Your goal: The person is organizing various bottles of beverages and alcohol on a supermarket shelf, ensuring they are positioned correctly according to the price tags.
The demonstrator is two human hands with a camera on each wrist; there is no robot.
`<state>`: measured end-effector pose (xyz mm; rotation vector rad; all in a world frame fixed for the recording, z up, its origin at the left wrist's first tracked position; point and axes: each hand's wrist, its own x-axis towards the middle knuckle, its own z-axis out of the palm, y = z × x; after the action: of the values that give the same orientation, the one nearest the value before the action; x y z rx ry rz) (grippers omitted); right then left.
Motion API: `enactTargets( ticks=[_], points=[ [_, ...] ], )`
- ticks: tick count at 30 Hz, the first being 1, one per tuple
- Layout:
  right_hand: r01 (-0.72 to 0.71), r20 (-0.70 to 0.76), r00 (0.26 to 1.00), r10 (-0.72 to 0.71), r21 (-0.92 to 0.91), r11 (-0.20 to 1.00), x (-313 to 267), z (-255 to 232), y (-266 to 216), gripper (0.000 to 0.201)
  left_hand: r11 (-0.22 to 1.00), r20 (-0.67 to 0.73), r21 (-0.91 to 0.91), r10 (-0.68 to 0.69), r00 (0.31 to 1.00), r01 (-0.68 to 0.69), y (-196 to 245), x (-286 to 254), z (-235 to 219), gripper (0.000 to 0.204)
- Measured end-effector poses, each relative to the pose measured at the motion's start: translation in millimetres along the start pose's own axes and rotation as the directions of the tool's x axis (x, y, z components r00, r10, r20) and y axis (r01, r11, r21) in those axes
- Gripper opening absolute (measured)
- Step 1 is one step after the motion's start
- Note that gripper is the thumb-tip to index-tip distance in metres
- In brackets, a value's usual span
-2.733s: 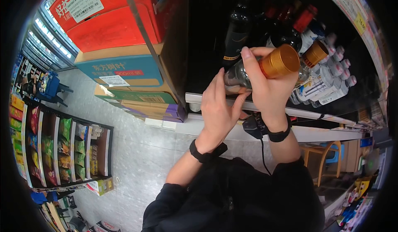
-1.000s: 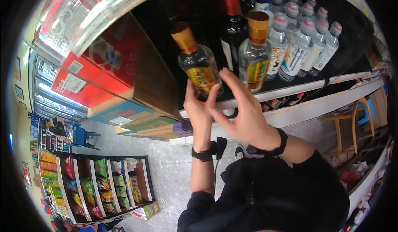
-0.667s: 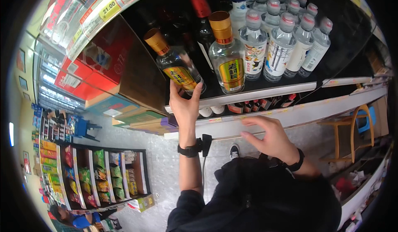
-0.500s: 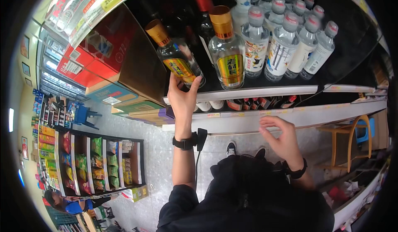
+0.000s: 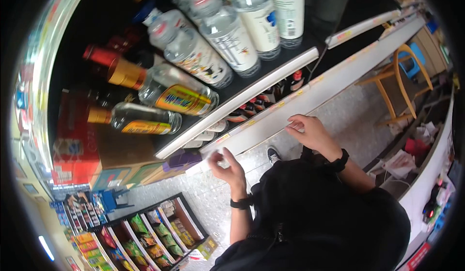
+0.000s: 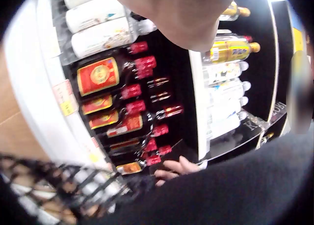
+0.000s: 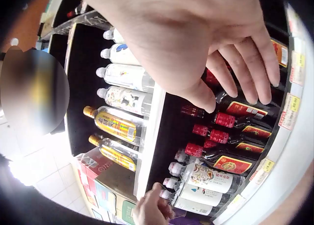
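Two clear liquor bottles with gold caps stand side by side near the shelf's front edge: the outer bottle (image 5: 145, 119) by the cartons and the inner bottle (image 5: 181, 99) beside the water bottles. My left hand (image 5: 228, 170) hovers in front of the shelf edge, fingers loosely bent around nothing. Farther right, my right hand (image 5: 310, 133) hangs over the floor, also holding nothing. In the right wrist view the right hand (image 7: 196, 38) has its fingers extended, in front of the lower shelf's red-capped bottles (image 7: 221, 137).
Rows of water bottles (image 5: 227, 43) fill the shelf beside the liquor. The white shelf edge (image 5: 242, 101) runs diagonally across the head view. Stacked cartons (image 5: 121, 147) stand at its left end, a snack rack (image 5: 155, 232) behind them. A wooden chair (image 5: 395, 87) stands to the right.
Both hands held one gold-capped bottle earlier; it now stands on the shelf beside the other. The right hand withdrew first, then the left let go and drew back. The head view has tilted.
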<state>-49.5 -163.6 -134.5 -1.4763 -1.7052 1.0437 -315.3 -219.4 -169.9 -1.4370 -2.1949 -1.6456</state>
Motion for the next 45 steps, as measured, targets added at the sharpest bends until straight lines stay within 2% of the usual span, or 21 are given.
enactTargets(
  ticks=[2,5,8,10,12,14,15,16,17,18,19,20,25,26,28,29,30,32,35,39,45],
  points=[
    [-0.023,0.008,1.000,0.023,0.000,1.000,2.9,6.3,3.1,0.033,0.937,0.346,0.134,-0.348,0.871,0.322,1.1,-12.7,-1.5,0.033],
    [-0.053,-0.011,0.999,0.054,0.032,0.998,8.8,3.8,29.8,0.032,0.906,0.722,0.388,-0.413,0.555,0.169,-47.7,-39.5,28.6,0.059],
    [-0.119,-0.041,0.992,0.120,0.020,0.993,18.1,17.5,101.2,0.030,0.851,0.804,0.520,-0.455,0.383,-0.080,-124.4,-82.0,46.0,0.071],
    [-0.178,-0.154,0.977,0.151,-0.186,0.966,9.7,28.8,176.2,0.030,0.828,0.781,0.559,-0.507,0.364,-0.047,-177.1,-111.6,44.6,0.071],
    [-0.493,0.021,0.864,0.503,0.240,0.836,-9.8,35.9,243.6,0.034,0.749,0.696,0.645,-0.657,0.290,0.150,-220.0,-140.2,24.9,0.066],
    [-0.655,-0.090,0.754,0.650,-0.166,0.737,-46.7,19.7,269.2,0.029,0.689,0.660,0.708,-0.724,0.202,0.156,-268.7,-172.1,8.0,0.063],
    [-0.046,0.149,0.932,0.331,-0.856,0.515,-75.7,46.9,400.8,0.023,0.669,0.632,0.729,-0.738,0.234,0.141,-280.6,-186.4,-6.5,0.060],
    [-0.405,-0.088,0.871,0.484,-0.687,0.604,-109.9,36.3,390.5,0.017,0.648,0.604,0.751,-0.751,0.266,0.126,-290.7,-199.2,-17.0,0.057],
    [-0.154,0.074,0.929,0.362,-0.814,0.560,-154.1,41.5,485.1,0.018,0.731,0.723,0.679,-0.652,0.227,-0.062,-297.4,-206.8,-24.7,0.051],
    [-0.178,0.227,0.788,0.572,-0.806,0.564,-167.3,15.9,451.4,0.032,0.785,0.822,0.570,-0.547,0.159,-0.242,-301.1,-212.7,-29.3,0.045],
    [-0.464,0.153,0.676,0.721,-0.672,0.577,-194.2,20.7,501.9,0.029,0.786,0.912,0.393,-0.400,0.092,-0.476,-285.6,-213.2,-30.8,0.034],
    [-0.847,0.029,0.445,0.895,-0.311,0.431,-201.7,4.8,473.3,0.027,0.786,0.909,0.399,-0.406,0.092,-0.472,-277.9,-217.8,-26.9,0.034],
    [-0.635,-0.032,0.730,0.683,-0.402,0.660,-257.1,13.6,526.1,0.032,0.792,0.924,0.358,-0.377,0.067,-0.494,-256.9,-228.2,-1.6,0.027],
    [-0.633,-0.029,0.730,0.683,-0.404,0.660,-279.1,-5.0,522.3,0.032,0.785,0.928,0.352,-0.364,0.079,-0.509,-246.4,-222.8,5.3,0.028],
    [-0.847,-0.042,0.528,0.848,-0.104,0.522,-223.8,-7.4,444.6,0.030,0.848,0.925,0.379,-0.358,0.126,-0.369,-212.2,-213.0,12.1,0.033],
    [-0.873,-0.008,0.488,0.873,-0.024,0.487,-206.4,-22.7,403.5,0.027,0.800,0.800,0.593,-0.574,0.177,-0.087,-189.1,-208.7,21.6,0.040],
    [-0.874,0.002,0.485,0.875,-0.027,0.485,-205.5,-20.7,420.4,0.027,0.793,0.793,0.602,-0.583,0.176,-0.088,-175.0,-207.7,23.2,0.040],
    [-0.729,-0.032,0.679,0.734,-0.155,0.667,-208.0,-9.2,475.1,0.025,0.734,0.684,0.670,-0.668,0.294,0.108,-158.0,-208.5,21.5,0.049],
    [-0.591,-0.220,0.806,0.549,-0.287,0.754,-184.3,-19.6,461.5,0.028,0.711,0.672,0.688,-0.700,0.241,0.146,-159.5,-216.3,16.1,0.055],
    [-0.611,-0.165,0.788,0.593,-0.321,0.723,-127.9,-44.6,361.2,0.029,0.706,0.687,0.706,-0.702,0.186,0.058,-182.3,-230.7,6.5,0.053],
    [-0.185,-0.197,0.966,0.165,-0.086,0.979,-61.2,-55.2,265.2,0.027,0.741,0.718,0.670,-0.663,0.210,0.049,-180.3,-262.3,-20.9,0.039]
  ],
)
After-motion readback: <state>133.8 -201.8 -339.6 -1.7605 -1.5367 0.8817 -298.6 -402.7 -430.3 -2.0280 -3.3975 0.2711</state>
